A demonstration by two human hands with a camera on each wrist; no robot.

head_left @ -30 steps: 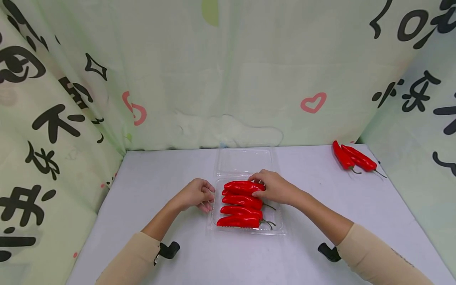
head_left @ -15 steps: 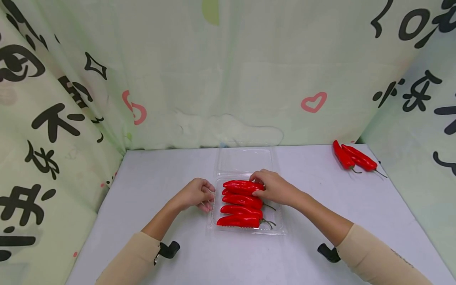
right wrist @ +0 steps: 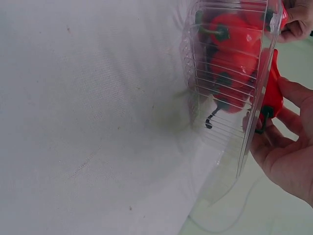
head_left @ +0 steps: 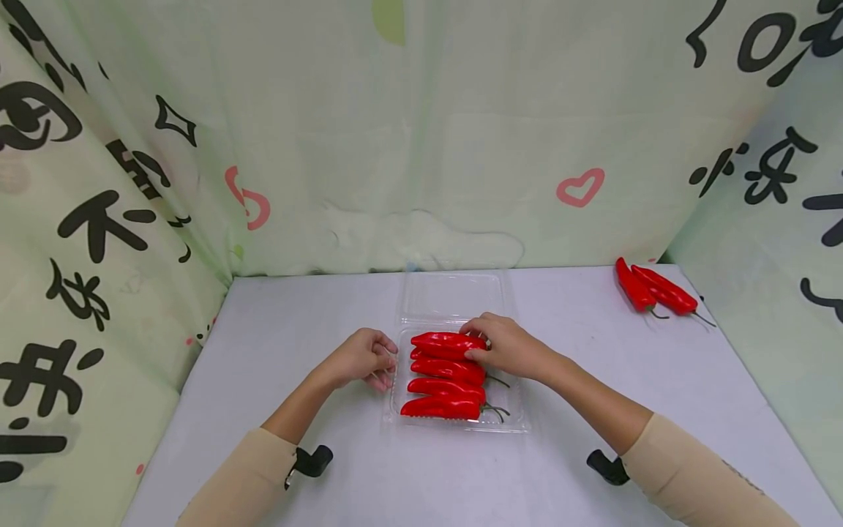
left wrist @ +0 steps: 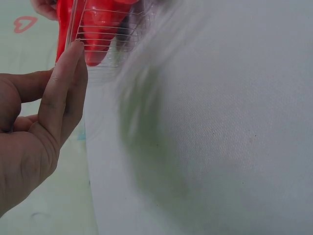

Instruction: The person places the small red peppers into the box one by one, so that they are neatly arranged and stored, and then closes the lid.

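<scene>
Several red chili peppers lie in rows across a clear plastic clamshell box (head_left: 516,417), its lid folded back. At the far end, my right hand (head_left: 503,348) holds the stem end of the top chili pepper (head_left: 444,342) between thumb and fingers. The right wrist view shows this pepper (right wrist: 272,95) above the box rim, gripped near its green stem. On the left, my left hand (head_left: 369,360) rests its fingertips at the box's side wall. Its fingers (left wrist: 57,98) are nearly straight in the left wrist view, with the thumb beside them.
Two more red chili peppers (head_left: 658,289) lie at the table's back right corner. The transparent lid (head_left: 454,298) lies behind the box, towards the back edge. A printed curtain (head_left: 421,146) surrounds the white table (head_left: 560,454) at the back and sides.
The top chili pepper has shifted very slightly left and away with my right hand on its stem end. My left hand stays at the box's side.
</scene>
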